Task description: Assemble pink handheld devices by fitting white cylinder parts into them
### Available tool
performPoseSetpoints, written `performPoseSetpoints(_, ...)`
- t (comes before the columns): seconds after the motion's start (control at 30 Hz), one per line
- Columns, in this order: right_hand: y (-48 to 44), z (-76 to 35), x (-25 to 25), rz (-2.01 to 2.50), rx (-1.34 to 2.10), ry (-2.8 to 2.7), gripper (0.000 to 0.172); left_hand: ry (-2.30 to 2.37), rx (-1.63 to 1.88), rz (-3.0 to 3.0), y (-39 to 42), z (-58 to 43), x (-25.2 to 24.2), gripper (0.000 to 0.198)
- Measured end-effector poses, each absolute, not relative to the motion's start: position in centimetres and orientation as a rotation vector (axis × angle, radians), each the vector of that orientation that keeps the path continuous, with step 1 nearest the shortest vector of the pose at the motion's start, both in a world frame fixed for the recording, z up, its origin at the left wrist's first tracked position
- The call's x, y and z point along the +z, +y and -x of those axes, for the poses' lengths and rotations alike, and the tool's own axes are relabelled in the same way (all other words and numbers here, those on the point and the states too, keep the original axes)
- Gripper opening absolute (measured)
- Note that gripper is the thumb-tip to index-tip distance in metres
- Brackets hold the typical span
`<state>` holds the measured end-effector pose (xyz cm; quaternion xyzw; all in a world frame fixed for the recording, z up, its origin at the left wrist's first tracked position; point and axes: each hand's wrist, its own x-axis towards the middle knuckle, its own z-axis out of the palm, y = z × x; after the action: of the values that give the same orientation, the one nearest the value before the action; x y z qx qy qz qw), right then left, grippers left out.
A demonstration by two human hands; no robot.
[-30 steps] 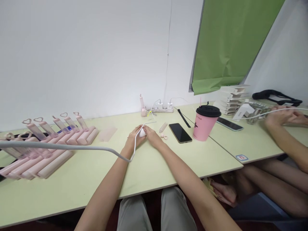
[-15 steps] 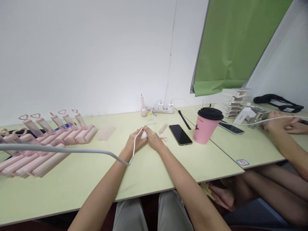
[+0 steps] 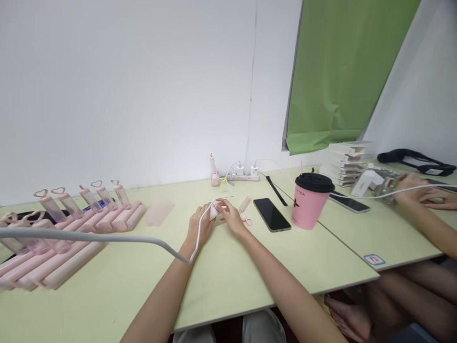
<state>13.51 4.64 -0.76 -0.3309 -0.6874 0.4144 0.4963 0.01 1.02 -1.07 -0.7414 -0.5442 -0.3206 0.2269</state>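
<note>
The left hand (image 3: 199, 227) and the right hand (image 3: 233, 218) meet low over the surface (image 3: 221, 271). Their fingers are clamped from either side on a small white piece (image 3: 214, 210), which sits between the fingertips. A white cable (image 3: 107, 237) runs from it past the left wrist. Just right of the right fingers lie a clear tube (image 3: 244, 204) and a pink ring (image 3: 247, 220). Farther right are a dark phone (image 3: 272, 215) and a pink cup (image 3: 310, 202). Well left of the left fingers lie rows of pink holders (image 3: 71, 228).
</note>
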Motion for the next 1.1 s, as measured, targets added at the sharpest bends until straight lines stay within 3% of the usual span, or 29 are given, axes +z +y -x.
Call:
performPoseSetpoints(0.1,4.9,-13.4,-0.7,0.751,1.226,-1.585,0.049,-1.507,-0.860,2.054,1.3,0.2,-1.1,0.035)
performPoseSetpoints(0.27,5.1,-13.6,-0.5,0.693,1.332,-1.509,0.049,-1.526,-0.829,2.104,1.6,-0.1,-0.8,0.031)
performPoseSetpoints(0.37,4.7,-13.9,-0.2,0.708,1.182,-1.622,0.043,-1.532,-0.837,2.126,1.6,-0.2,-0.6,0.030)
performPoseSetpoints(0.6,3.5,-15.1,0.8,0.805,0.465,-2.110,0.037,-1.464,-0.775,2.097,1.6,-0.1,-0.9,0.030)
performPoseSetpoints(0.8,3.3,-14.9,0.8,0.937,0.299,-2.269,0.035,-1.458,-0.762,2.184,1.8,1.1,-1.6,0.043)
performPoseSetpoints(1.1,2.9,-13.3,1.3,0.890,0.216,-2.343,0.033,-1.373,-0.824,2.198,0.9,2.9,-1.2,0.045)
